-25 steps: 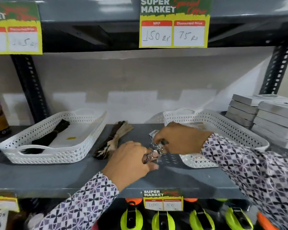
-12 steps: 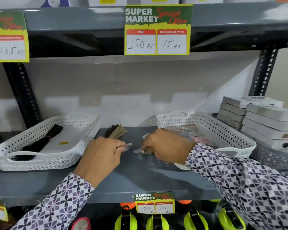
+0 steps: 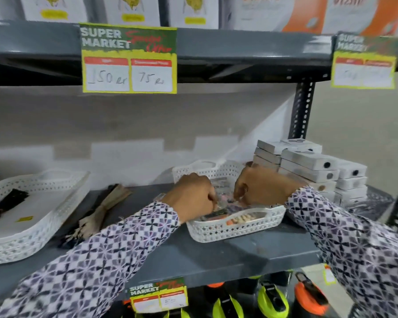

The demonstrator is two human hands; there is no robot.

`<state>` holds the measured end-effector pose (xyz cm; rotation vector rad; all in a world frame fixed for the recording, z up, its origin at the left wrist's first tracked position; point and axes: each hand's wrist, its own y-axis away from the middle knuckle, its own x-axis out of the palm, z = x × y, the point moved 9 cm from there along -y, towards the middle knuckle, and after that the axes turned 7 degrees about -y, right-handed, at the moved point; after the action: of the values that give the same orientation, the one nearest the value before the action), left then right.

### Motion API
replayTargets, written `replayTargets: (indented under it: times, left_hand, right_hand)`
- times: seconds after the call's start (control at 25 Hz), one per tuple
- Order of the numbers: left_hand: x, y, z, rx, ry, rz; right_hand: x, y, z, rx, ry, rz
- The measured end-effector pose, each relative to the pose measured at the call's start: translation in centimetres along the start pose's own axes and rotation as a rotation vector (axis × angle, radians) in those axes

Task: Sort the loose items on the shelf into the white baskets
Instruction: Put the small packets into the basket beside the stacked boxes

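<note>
Both my hands reach into the right white basket (image 3: 237, 230), which holds clear packets of small coloured items (image 3: 239, 218). My left hand (image 3: 191, 196) has its fingers pinched on a clear packet (image 3: 221, 198) over the basket's middle. My right hand (image 3: 260, 187) curls down on the same packet from the right. A loose brown and black hair bundle (image 3: 101, 212) lies on the grey shelf (image 3: 216, 258) between the baskets. The left white basket (image 3: 21, 246) holds a black bundle (image 3: 7, 203) and a small yellow tag.
Stacked grey-white boxes (image 3: 308, 166) stand just right of the right basket. A yellow price sign (image 3: 129, 58) hangs from the shelf above. A perforated black post (image 3: 301, 109) rises at back right. Green and orange items (image 3: 271, 299) fill the shelf below.
Both hands carried the clear packet from the open shelf rightward into the right basket. The view shifted up and to the right.
</note>
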<state>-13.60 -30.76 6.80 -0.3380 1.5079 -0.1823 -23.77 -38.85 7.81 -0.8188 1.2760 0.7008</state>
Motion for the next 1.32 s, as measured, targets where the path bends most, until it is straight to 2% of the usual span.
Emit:
replayTargets:
  times: [0.16,0.4,0.52,0.6,0.68,0.8,0.92,1.08,1.32]
  left_hand:
    - [3.8,-1.3,-0.1,0.007,-0.003,0.222]
    - [3.4,-0.5,-0.8,0.083,0.034,0.341]
    - [0.7,0.0,1.5,0.026,0.148,0.212]
    - [-2.2,0.7,6.4,-0.102,0.215,0.027]
    - [-2.5,1.6,12.1,-0.258,0.171,-0.035]
    - [0.4,2.8,17.7,-0.41,0.12,0.063]
    - [4.3,2.0,19.0,-0.487,0.168,0.176]
    - [6.8,0.4,17.7,-0.437,0.177,0.279]
    - [6.3,1.5,21.7,-0.422,0.153,0.235]
  right_hand:
    - [1.9,-0.4,-0.4,-0.012,-0.057,0.176]
    - [2.7,-0.6,-0.6,-0.003,-0.096,0.229]
    - [1.9,-1.1,-0.2,0.007,-0.038,0.157]
    - [0.3,-1.9,1.2,-0.028,-0.003,0.032]
    - [-0.9,-2.3,2.2,-0.022,-0.094,-0.07]
    - [-1.6,-2.5,3.5,-0.012,-0.161,-0.123]
    - [-1.8,-2.4,4.1,-0.012,-0.169,-0.174]
    - [-1.4,-2.5,5.3,-0.006,-0.226,-0.155]
    - [-1.2,-3.3,8.5,-0.033,-0.29,-0.143]
